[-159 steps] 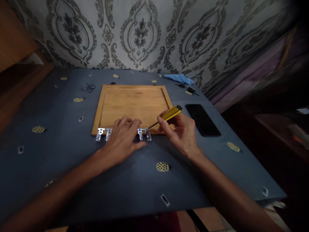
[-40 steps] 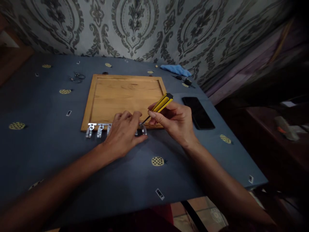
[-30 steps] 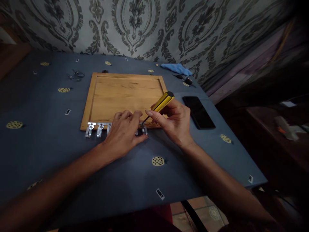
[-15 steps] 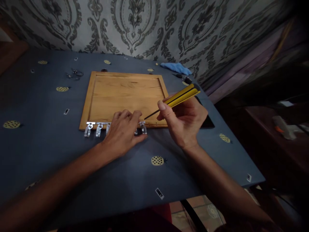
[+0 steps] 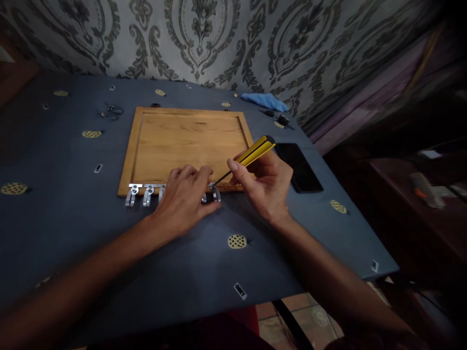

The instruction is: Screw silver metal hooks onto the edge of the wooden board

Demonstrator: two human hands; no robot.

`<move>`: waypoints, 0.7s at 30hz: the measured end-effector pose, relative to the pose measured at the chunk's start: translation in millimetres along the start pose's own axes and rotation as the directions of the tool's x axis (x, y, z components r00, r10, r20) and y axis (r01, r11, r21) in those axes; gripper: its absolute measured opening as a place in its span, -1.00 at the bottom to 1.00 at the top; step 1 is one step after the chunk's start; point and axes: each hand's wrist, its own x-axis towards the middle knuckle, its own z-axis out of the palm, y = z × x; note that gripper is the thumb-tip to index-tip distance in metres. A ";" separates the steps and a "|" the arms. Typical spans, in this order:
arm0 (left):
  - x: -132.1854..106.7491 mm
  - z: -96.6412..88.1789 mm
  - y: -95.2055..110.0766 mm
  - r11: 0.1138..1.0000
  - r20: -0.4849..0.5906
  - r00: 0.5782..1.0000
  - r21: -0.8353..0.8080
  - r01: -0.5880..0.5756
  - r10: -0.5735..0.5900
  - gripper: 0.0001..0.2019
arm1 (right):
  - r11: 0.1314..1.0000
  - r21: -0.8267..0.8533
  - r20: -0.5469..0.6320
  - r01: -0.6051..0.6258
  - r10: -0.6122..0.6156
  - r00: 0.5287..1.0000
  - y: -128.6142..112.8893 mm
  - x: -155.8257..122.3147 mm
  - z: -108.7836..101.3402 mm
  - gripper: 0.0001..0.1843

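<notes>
A framed wooden board [image 5: 186, 141] lies flat on the blue-covered table [image 5: 109, 253]. A metal rack of hooks [image 5: 144, 192] runs along the board's near edge. My left hand [image 5: 184, 199] lies palm down over the middle of that rack, fingers curled onto the board's edge, pressing it down. My right hand [image 5: 264, 182] pinches a yellow and black screwdriver [image 5: 251, 155]. The screwdriver's tip rests at the right end of the rack, just beyond my left fingertips.
A black phone [image 5: 301, 167] lies right of the board. A blue cloth [image 5: 264, 100] and a small dark tool [image 5: 277, 116] sit at the back right near the patterned wall. Small metal parts [image 5: 111, 111] lie at the back left. The table's right edge drops off beside my right forearm.
Half a second ago my right hand had lifted the screwdriver up and to the right; now it has come back down, with the tip at the rack's right end. My left hand stayed put.
</notes>
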 end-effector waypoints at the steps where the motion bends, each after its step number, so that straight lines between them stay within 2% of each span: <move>1: 0.1 0.4 -0.1 1.000 0.000 1.000 0.000 0.002 -0.002 -0.51 | 1.000 0.001 0.002 0.003 -0.003 1.000 0.7 -0.2 0.1 -0.72; 8: 0.4 2.1 -0.6 1.000 -0.031 1.000 -0.004 0.003 -0.003 -0.54 | 0.997 -0.067 0.008 0.033 -0.033 0.999 1.0 -0.2 -0.1 -0.66; 11: 0.6 1.1 0.2 1.000 -0.012 1.000 -0.006 0.015 -0.015 -0.54 | 0.994 -0.090 0.032 0.066 -0.063 0.998 -0.5 1.1 -0.6 -0.65; 17: 1.3 0.5 0.9 1.000 0.004 1.000 0.000 0.018 -0.018 -0.52 | 0.995 -0.071 0.084 0.071 -0.065 0.994 -2.2 4.6 -3.1 -0.64; 21: 1.1 1.4 -0.2 1.000 0.002 1.000 0.013 0.010 -0.010 -0.52 | 0.994 -0.058 0.159 0.088 -0.078 0.984 -6.8 7.2 -5.9 -0.69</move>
